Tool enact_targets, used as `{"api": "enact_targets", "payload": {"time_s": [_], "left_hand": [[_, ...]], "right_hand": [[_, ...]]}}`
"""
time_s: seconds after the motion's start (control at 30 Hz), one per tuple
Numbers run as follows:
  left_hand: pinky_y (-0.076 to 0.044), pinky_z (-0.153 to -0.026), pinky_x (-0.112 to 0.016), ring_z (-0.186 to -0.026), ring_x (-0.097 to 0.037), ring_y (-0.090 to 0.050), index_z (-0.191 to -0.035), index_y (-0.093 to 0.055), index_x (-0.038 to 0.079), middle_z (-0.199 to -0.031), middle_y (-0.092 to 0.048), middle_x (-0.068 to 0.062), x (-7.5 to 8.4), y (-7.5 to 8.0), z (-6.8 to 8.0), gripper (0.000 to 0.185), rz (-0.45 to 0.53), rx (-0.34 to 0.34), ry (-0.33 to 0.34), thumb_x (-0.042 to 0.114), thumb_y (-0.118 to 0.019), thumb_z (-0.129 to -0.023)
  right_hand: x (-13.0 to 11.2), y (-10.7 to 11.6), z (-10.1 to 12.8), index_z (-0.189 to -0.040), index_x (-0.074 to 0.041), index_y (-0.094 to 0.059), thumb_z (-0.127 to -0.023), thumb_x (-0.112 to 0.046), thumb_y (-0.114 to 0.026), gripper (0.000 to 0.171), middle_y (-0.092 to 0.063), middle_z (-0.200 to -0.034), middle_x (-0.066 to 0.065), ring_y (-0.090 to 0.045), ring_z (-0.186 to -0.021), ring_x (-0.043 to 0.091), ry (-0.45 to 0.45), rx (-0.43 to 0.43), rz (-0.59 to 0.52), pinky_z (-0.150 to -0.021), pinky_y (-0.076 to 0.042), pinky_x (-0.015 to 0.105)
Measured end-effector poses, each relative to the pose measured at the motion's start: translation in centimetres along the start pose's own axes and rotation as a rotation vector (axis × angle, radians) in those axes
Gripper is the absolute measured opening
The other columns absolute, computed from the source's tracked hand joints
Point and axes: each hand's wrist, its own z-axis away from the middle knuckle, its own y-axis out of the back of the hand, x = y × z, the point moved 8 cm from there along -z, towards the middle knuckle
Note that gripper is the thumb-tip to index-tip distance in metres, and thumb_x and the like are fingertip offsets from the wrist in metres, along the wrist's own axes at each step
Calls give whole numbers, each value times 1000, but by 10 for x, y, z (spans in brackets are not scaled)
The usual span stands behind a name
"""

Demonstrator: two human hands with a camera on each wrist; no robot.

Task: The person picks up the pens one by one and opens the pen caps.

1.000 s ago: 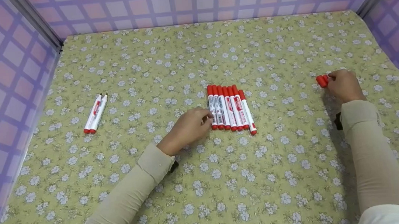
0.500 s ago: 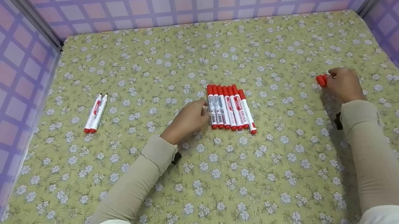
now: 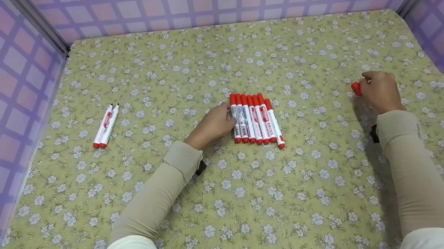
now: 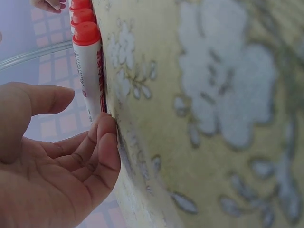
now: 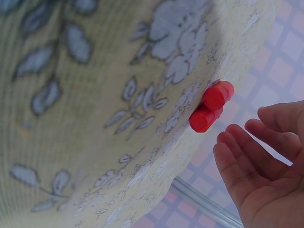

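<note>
A row of several white markers with red caps [image 3: 257,120] lies side by side at the middle of the table. My left hand [image 3: 213,122] is at the row's left edge, its fingertips right by the leftmost marker [image 4: 89,71]. In the left wrist view the thumb stands apart from the loosely bent fingers. On the right, my right hand [image 3: 382,90] is beside two loose red caps [image 5: 218,96]. The right wrist view shows its fingers spread apart and a gap between them and the caps. Part of the caps is hidden behind the hand in the head view.
Two uncapped markers [image 3: 106,126] with dark tips lie together at the left. A yellow-green floral cloth [image 3: 214,207] covers the table. Checkered panels [image 3: 209,2] enclose the back and both sides.
My left hand has shifted up along the left edge of the marker row. My right hand has moved slightly up and left, covering more of the red caps. The markers have barely moved.
</note>
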Motion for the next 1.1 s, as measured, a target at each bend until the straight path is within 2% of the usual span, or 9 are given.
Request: {"api": "enact_targets", "payload": {"time_s": [0.1,0.23,0.33,0.53,0.77,0.87,0.97,1.1], "left_hand": [[-46,-83,-33,-97,-18,-56,-142,-37,4,-120,-58,-9,0,-1,-3,50,13,-2,13,21,-51,-97],[-46,-77,-32,-89,-19,-57,-135,-42,4,-111,-60,-8,1,-1,-5,43,23,11,7,20,-52,-96],[-46,-77,-30,-88,-18,-57,-132,-45,4,-107,-59,-7,1,-2,-6,40,38,18,12,21,-53,-97],[-48,-81,-31,-91,-18,-58,-131,-45,4,-108,-59,-7,-1,-3,-7,40,38,14,50,25,-53,-98],[-48,-83,-33,-92,-19,-58,-128,-48,5,-108,-60,-6,-2,0,-7,39,46,21,64,23,-56,-94],[-48,-81,-33,-90,-19,-59,-126,-49,5,-107,-61,-7,-2,2,-8,41,18,32,79,22,-59,-91],[-49,-79,-32,-89,-19,-60,-125,-48,5,-107,-61,-7,-1,3,-11,44,-1,36,98,21,-63,-87],[-51,-80,-31,-90,-18,-61,-126,-48,5,-108,-61,-7,-2,3,-14,47,1,43,115,20,-67,-85]], "right_hand": [[-2,1,0,-132,7,-53,-100,-17,-42,42,-57,-123,35,-64,-93,44,11,17,9,-70,-54,45],[-4,-1,0,-131,8,-54,-100,-16,-42,41,-56,-124,35,-63,-97,46,24,26,7,-77,-53,53],[-5,-2,0,-132,8,-53,-100,-16,-42,41,-56,-124,35,-62,-100,47,24,20,-3,-80,-51,56],[-8,-5,1,-132,8,-53,-100,-17,-43,41,-56,-123,35,-62,-101,46,28,3,-14,-76,-54,51],[-12,-6,2,-132,8,-53,-101,-17,-41,41,-56,-125,34,-59,-106,46,42,6,-22,-80,-51,55],[-13,-7,3,-133,7,-52,-101,-18,-40,42,-57,-123,33,-60,-104,45,43,6,-21,-80,-50,55],[-13,-8,3,-134,7,-51,-102,-18,-40,42,-59,-121,32,-62,-102,44,44,6,-22,-77,-51,52],[-14,-10,3,-133,7,-52,-102,-18,-41,42,-64,-111,31,-65,-95,40,49,11,-28,-67,-52,38]]}}
